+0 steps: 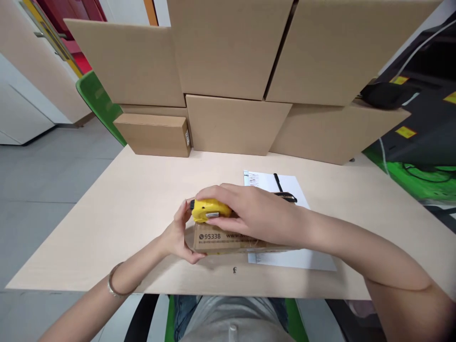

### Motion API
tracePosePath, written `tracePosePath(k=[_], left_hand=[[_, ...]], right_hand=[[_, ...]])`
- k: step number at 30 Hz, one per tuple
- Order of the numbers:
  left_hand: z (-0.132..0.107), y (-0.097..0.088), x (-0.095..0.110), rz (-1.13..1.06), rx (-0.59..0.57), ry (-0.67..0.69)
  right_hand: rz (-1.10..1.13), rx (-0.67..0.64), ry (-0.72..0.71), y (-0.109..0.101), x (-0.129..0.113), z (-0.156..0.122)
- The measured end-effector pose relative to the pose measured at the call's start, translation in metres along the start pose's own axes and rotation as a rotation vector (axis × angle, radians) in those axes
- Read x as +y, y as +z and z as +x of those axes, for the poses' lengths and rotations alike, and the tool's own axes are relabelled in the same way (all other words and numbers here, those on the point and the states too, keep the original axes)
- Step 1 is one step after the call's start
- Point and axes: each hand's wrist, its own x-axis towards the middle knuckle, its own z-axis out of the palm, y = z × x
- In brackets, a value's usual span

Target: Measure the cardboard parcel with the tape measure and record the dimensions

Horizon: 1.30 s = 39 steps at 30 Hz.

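Note:
A small cardboard box (pixel 213 243) printed with "95338" is in front of me, over the near part of the table. My left hand (pixel 178 237) grips its left end, with the thumb at the lower edge and fingertips near the tape measure. Wrapped in my right hand (pixel 260 213) is a yellow tape measure (pixel 210 209) with a metal clip, above the box's left part. My right hand and forearm hide much of the box. Beneath the box lies white paper (pixel 302 260), and behind my right hand a black strap-like item (pixel 287 196) shows partly.
A black pen (pixel 278 182) rests on the paper. Large cardboard boxes (pixel 235 126) form a wall along the table's back, with a smaller closed box (pixel 153 135) at left. A green chair (pixel 98 102) stands beyond the left edge. A small dark mark (pixel 234 270) is near the front.

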Motion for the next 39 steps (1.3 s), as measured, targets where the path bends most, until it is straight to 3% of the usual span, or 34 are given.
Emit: tracePosePath(k=[4,12,17,23,28,34,37,39], left_hand=[[0.015,-0.006,0.005,0.089,-0.071,0.085],[0.02,-0.007,0.011,0.062,-0.039,0.089],[0.021,-0.008,0.013,0.073,-0.021,0.044],[0.019,-0.009,0.011,0.093,-0.034,0.072],[0.015,-0.006,0.003,0.094,-0.018,0.112],[0.007,0.0,0.001,-0.05,-0.018,-0.007],[0.004,0.001,0.003,-0.076,0.02,-0.078],[0.005,0.002,0.007,-0.111,0.054,-0.104]], right_hand=[[0.015,0.04,0.105,-0.015,0.015,-0.032],[-0.058,0.247,0.365,-0.055,0.068,-0.146],[-0.015,0.298,0.448,-0.05,0.085,-0.168],[-0.003,0.303,0.48,-0.054,0.072,-0.159],[-0.022,0.133,0.315,-0.058,0.044,-0.103],[-0.126,-0.05,0.056,-0.023,0.019,-0.018],[-0.216,-0.05,-0.073,-0.009,0.011,-0.001],[-0.293,0.025,-0.102,-0.01,0.008,-0.003]])
